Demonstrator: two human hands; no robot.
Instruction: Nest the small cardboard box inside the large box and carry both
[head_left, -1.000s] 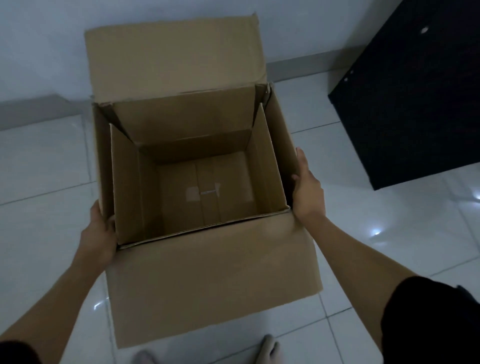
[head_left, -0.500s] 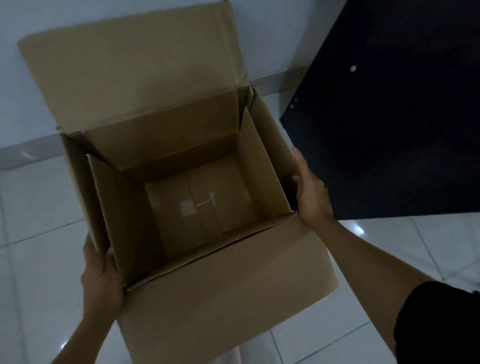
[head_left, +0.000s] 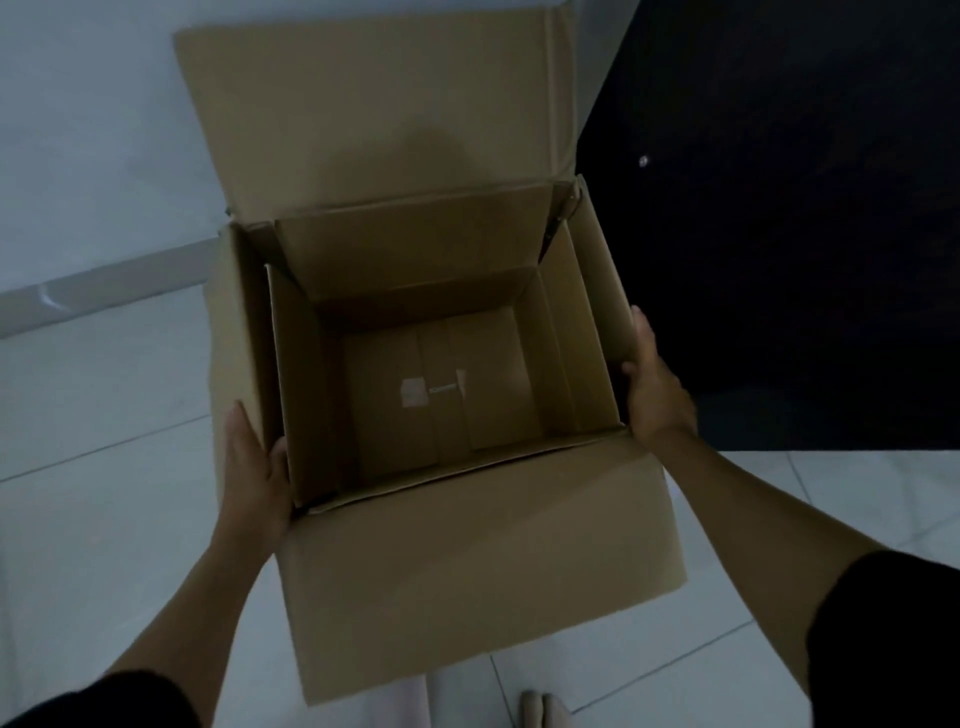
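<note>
- The big box (head_left: 467, 571) is open at the top, and its flaps stick out.
- One long flap of the big box stands up at the far side. Another long flap hangs down at the near side, toward the person.
- The small box (head_left: 436, 395) sits inside the big box. It is open at the top too, and you can see right down to its bottom.
- The small box fills most of the room inside the big box. Its walls stand close to the walls of the big box.
- On the bottom of the small box there is a strip of tape (head_left: 439, 400) down the middle, with a small pale patch on it.
- The left hand (head_left: 254, 467) is pressed on the left side of the big box, near the front corner. Its fingers are together and lie flat along the outside of the box. The thumb curls over the edge, next to the wall of the small box.
- The right hand (head_left: 654, 384) is pressed flat on the right side of the big box. Its fingers are together and point away from the person. The thumb touches the top edge.
- Both arms reach out, one to each side of the box. Dark short sleeves show at the bottom corners.
- Below the box is a floor (head_left: 104, 415) of pale shiny tiles.
- A pale wall (head_left: 93, 130) is behind the box on the left.
- A big dark thing (head_left: 805, 234) is on the right, just behind the right hand. I cannot tell what it is.
- The room is dim.
</note>
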